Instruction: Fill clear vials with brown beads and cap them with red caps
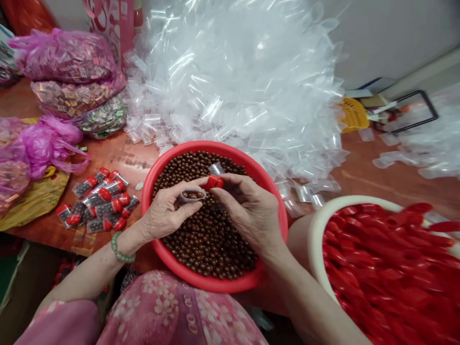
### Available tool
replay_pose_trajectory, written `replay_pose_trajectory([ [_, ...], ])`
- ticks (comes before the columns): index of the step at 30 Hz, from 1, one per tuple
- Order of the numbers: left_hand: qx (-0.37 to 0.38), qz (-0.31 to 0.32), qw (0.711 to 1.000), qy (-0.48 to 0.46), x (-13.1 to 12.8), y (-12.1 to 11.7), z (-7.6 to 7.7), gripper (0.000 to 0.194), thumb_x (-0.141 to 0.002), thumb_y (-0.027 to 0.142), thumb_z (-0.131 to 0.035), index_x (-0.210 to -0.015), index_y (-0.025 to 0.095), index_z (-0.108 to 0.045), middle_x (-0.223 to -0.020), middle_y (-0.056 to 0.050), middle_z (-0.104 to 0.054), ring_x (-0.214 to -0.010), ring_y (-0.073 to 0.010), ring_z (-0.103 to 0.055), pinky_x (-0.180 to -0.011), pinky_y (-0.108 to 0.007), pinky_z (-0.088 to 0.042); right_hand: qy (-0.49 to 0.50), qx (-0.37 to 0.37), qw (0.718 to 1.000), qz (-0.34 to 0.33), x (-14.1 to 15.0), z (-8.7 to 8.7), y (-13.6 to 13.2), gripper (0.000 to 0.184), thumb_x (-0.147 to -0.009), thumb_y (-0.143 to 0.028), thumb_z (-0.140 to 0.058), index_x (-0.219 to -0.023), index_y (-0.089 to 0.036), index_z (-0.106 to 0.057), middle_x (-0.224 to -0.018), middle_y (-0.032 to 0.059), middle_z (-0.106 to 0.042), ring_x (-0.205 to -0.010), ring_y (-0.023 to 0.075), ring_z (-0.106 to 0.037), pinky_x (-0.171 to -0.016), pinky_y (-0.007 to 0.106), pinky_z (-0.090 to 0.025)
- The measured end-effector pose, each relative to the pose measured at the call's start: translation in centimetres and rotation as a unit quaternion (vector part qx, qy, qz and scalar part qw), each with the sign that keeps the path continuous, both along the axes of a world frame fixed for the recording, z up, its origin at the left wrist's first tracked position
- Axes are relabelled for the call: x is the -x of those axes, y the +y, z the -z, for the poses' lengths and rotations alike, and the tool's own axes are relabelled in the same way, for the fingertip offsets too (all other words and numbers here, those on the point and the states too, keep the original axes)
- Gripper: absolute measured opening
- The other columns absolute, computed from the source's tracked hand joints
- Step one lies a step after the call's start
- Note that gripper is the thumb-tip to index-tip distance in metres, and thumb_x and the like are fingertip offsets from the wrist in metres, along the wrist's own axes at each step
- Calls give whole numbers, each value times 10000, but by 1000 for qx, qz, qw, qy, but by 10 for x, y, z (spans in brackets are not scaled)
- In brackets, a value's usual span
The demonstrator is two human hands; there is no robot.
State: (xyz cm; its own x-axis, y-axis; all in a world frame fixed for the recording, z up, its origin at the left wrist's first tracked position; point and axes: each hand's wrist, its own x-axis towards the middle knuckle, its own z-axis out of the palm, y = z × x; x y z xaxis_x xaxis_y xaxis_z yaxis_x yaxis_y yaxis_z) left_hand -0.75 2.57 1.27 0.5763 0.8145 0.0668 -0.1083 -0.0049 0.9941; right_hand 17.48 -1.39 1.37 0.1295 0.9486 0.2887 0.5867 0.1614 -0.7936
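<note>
Red basin [215,143] under our hands catches spills | left hand [163,213] cups clear tube [192,195] | right hand [249,211] pinches red cap [213,182]

The right hand [247,211] partly hides a red cap [213,182], the white basin [316,244] runs off the frame, and print on the filled tubes [108,208] is too small to read.
</note>
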Motion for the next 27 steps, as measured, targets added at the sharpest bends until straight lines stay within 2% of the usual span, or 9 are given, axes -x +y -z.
replay_pose_trajectory([
  [4,60,5,997,-40,0,2,-1,174,-849,265,-642,-983,154,-640,-1366,-131,-595,-1176,-247,-607,-1055,-389,-418,106,-19,992,65,10,13,3,400,-794,-305,-729,-1158,-233,-581,-1036,50,-721,-893,193,-713,-805,365,-586],
  [5,70,8,996,-51,1,3,0,184,-842,286,-658,-967,152,-641,-1359,-135,-600,-1177,-252,-607,-1060,-396,-412,125,-19,989,72,11,14,4,397,-782,-300,-739,-1140,-232,-582,-1022,47,-725,-894,194,-716,-806,365,-588],
  [9,96,21,991,-88,2,8,3,212,-825,324,-696,-941,155,-643,-1324,-130,-628,-1257,-268,-564,-1094,-410,-380,140,-8,987,80,18,13,6,180,-817,-301,-703,-957,-215,-629,-900,29,-720,-806,174,-704,-790,357,-580],
  [13,172,43,975,-133,2,8,8,225,-822,305,-713,-984,167,-640,-1335,-122,-620,-1247,-259,-581,-1060,-396,-428,131,-12,987,90,17,9,12,164,-821,-299,-687,-951,-206,-648,-875,25,-709,-769,162,-679,-773,349,-569],
  [16,251,90,949,-170,3,6,9,279,-811,300,-730,-1037,177,-621,-1305,-132,-637,-1129,-242,-659,-988,-389,-491,195,8,978,80,10,1,22,156,-797,-301,-702,-924,-220,-657,-868,13,-709,-782,163,-681,-787,348,-571],
  [19,275,104,938,-185,3,6,11,322,-780,244,-760,-1061,184,-616,-1227,-125,-675,-1077,-227,-681,-954,-369,-511,249,-3,967,57,6,-10,29,159,-797,-315,-701,-935,-243,-667,-881,-1,-712,-808,167,-691,-829,360,-573],
  [23,269,114,940,-174,3,8,13,342,-766,221,-767,-1073,163,-629,-1095,-110,-711,-977,-190,-696,-907,-325,-524,188,-7,982,-9,14,-21,28,157,-827,-312,-687,-970,-247,-685,-959,12,-730,-875,181,-700,-853,368,-580],
  [27,252,127,943,-176,2,9,16,294,-807,241,-726,-1077,160,-640,-954,-66,-705,-851,-134,-672,-827,-266,-524,138,15,989,-49,23,-23,23,154,-846,-310,-664,-980,-243,-698,-966,26,-727,-807,172,-692,-700,313,-597],
])
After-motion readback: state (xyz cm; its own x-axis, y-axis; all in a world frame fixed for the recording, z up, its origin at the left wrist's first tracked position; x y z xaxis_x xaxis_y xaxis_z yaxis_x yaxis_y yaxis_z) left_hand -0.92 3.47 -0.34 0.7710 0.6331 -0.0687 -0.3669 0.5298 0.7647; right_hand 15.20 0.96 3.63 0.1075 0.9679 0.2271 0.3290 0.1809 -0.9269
